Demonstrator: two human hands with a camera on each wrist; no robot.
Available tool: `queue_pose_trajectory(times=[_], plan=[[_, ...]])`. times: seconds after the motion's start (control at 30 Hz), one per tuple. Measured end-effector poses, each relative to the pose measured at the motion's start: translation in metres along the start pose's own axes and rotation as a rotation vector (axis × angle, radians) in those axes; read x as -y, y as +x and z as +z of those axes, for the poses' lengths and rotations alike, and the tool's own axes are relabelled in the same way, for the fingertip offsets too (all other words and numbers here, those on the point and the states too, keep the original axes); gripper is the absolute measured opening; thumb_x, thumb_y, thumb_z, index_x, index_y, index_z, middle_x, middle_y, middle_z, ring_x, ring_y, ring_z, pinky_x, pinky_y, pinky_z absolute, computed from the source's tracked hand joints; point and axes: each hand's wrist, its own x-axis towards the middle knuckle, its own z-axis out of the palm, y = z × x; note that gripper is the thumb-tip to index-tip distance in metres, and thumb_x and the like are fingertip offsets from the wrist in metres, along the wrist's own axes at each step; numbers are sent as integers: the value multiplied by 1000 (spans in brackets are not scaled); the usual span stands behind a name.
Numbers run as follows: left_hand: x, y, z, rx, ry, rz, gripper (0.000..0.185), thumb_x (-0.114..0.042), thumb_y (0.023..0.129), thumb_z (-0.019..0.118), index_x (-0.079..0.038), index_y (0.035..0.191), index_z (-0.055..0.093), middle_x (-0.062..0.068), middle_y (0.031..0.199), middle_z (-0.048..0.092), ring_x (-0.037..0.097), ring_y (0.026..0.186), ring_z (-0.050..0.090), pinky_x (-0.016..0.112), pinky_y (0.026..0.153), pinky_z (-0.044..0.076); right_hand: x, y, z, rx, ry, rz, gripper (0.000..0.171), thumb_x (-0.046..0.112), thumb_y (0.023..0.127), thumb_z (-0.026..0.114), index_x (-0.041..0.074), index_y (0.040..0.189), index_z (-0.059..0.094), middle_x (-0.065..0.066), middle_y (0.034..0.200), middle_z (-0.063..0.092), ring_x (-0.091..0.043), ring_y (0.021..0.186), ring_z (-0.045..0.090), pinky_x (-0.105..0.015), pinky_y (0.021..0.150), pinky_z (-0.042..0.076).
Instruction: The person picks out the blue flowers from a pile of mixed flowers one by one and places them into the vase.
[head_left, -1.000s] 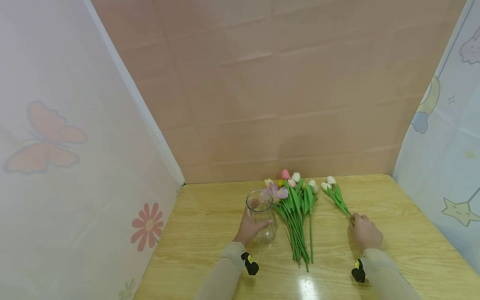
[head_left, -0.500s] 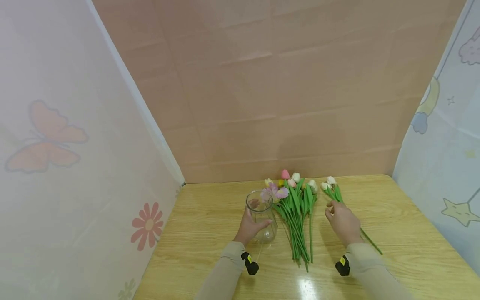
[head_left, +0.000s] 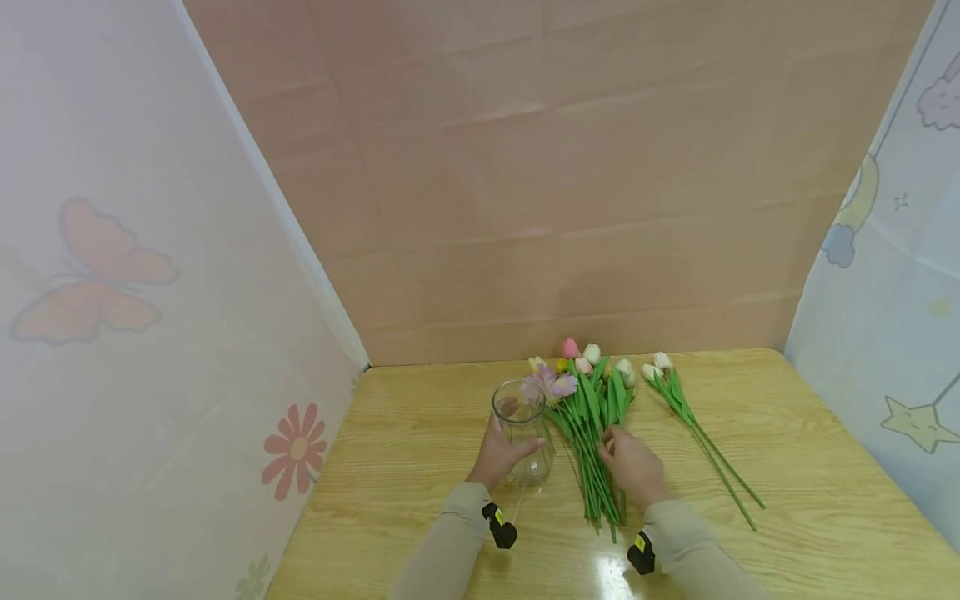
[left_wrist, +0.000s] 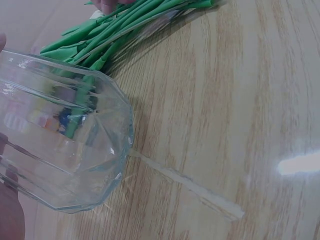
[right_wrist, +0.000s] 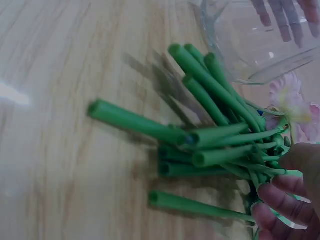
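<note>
We see the bundle of artificial flowers (head_left: 592,433) lying flat on the wooden worktop (head_left: 787,433), its long axis running from near to far: cut stem ends toward us, blooms toward the back wall (head_left: 570,183). Its stems are too crowded for us to count; at the far end we make out about seven or eight heads in pink, white, yellow and lilac. To its right, well apart, lies a pair of white flowers (head_left: 693,429), two stems, slanting with heads far-left and stem ends near-right.

One glass vase (head_left: 523,429) stands upright just left of the bundle. Our left hand (head_left: 498,454) grips it from the side, fingers curled round the glass; in the left wrist view we see the fingers (left_wrist: 10,210) through its faceted wall.

Our right hand (head_left: 633,467) rests on the bundle's right edge, about midway along the stems. In the right wrist view its fingers (right_wrist: 287,205) curl around the green stems there, gathering several, with the cut ends fanned out toward the camera.
</note>
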Motion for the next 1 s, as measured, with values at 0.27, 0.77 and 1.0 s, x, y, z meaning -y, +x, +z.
queue_pose_trajectory(times=[0.27,0.77,1.0], plan=[[0,-1,1,10,-13,-11,84,-24,82,79,-9,147,29,18,151,34,33,141,29,58,111,27,4,-2,4,-13,-7,26,17,24,95,59,7,101,59,2,53,50,-13,42,42,-28,40,31],[-1,-1,0,0,2,-4,78,-16,83,78,-13,146,32,13,151,36,30,140,32,56,110,31,10,-4,-22,-229,61,13,29,21,97,55,2,120,54,0,60,56,-11,37,36,-27,36,28],[11,3,3,-22,-1,-11,77,-15,82,78,-18,145,33,9,150,36,29,141,32,56,111,29,5,-8,-37,-359,32,-83,28,20,95,60,4,119,58,-1,68,64,-9,35,34,-24,34,26]])
